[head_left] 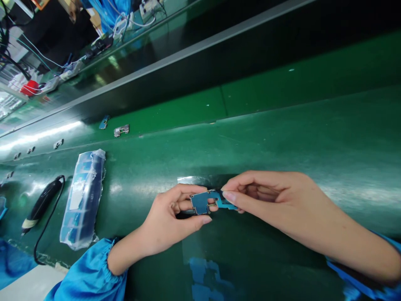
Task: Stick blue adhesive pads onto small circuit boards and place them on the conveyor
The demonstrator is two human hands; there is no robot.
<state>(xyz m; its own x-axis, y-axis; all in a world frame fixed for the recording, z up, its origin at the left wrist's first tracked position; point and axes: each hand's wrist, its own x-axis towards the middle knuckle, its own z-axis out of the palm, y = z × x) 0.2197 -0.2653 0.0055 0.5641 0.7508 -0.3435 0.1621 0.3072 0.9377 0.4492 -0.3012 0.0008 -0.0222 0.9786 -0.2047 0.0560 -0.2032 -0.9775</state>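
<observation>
The green table [297, 138] spreads out under everything in front of me, its far side running along a dark ledge [200, 79]. A clear sheet [189, 180] lies on it between me and the table's far edge, partly under my hands, with blue board-shaped pieces [199, 269] showing on its near part. Toward the table's left edge lies a long wrapped pack [83, 200] with more blue shapes inside, its plastic wrinkled and shiny.

My right hand [282, 194] comes in from the right, thumb and forefinger pinching the narrow right end of a blue-faced circuit board. My left hand [171, 221] holds the same board's broad left end, the thumb along the near side and the fingers curled behind it. A blue sleeve [90, 271] gathers just above my left wrist.

Left of the pack, nearer the table's left edge, rests a black corded tool [44, 205] with a pale collar, its cable looping toward the near left corner.

The circuit board [200, 202] itself is between my two hands, over the sheet's far end. I cannot tell whether my right fingertips grip its blue layer alone or the board too. Smallest are the loose boards [121, 130] scattered along the table's far left stretch.
</observation>
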